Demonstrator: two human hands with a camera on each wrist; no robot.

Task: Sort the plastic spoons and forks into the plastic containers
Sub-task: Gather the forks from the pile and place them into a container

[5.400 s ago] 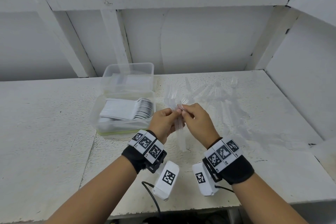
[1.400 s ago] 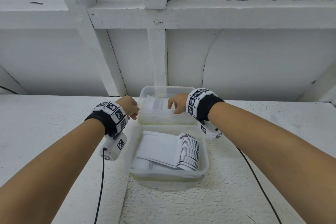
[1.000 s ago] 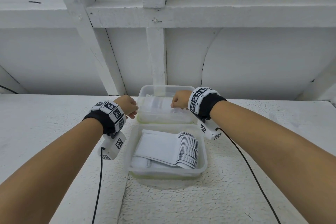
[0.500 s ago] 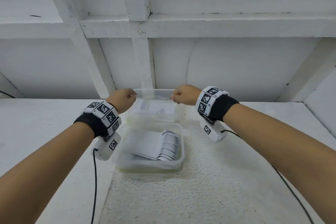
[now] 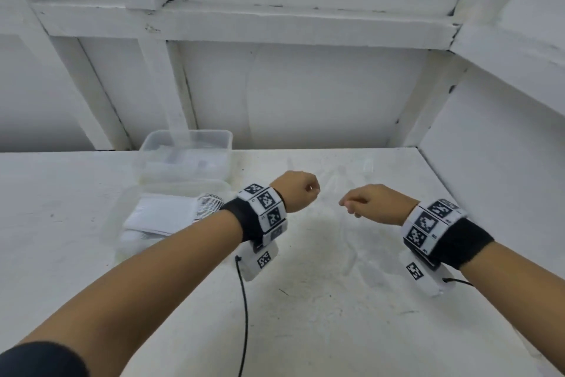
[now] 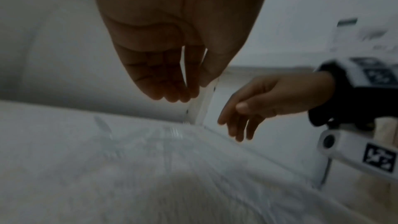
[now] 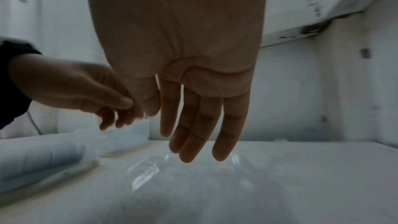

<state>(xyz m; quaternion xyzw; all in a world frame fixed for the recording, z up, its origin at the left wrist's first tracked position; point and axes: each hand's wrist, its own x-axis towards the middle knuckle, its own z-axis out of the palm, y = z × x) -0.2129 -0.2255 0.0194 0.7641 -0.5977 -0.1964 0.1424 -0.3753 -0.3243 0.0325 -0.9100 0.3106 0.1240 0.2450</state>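
Several clear forks [image 5: 344, 184] are lying loose on the white worktop [image 5: 305, 315], right of centre in the head view, and they are hard to count because they are transparent and blurred. Both hands are now hanging just above them. Half a second ago the hands were at the far container [image 5: 186, 135] in the upper left. They have since swung right, away from both containers.

The right hand [image 5: 377, 204] is reaching down with its fingers [image 7: 193, 134] straight, slightly spread and holding nothing, their tips just over the glinting plastic [image 7: 144, 175]. The left hand [image 5: 295, 194] is curling its fingers, with the thumb lying against them. A small glint is showing at the fingertips, so I cannot tell whether a clear piece is pinched there or the hand is bare.

Left of the hands, the near container [image 5: 122, 236] is holding a neat row of stacked white spoons [image 5: 166, 214]. The far container is showing only faint pale contents.

Judging by this, 1 batch is probably delivered and the hands are going back for the next. The sorting is well advanced for the spoons, while forks are waiting on the worktop.
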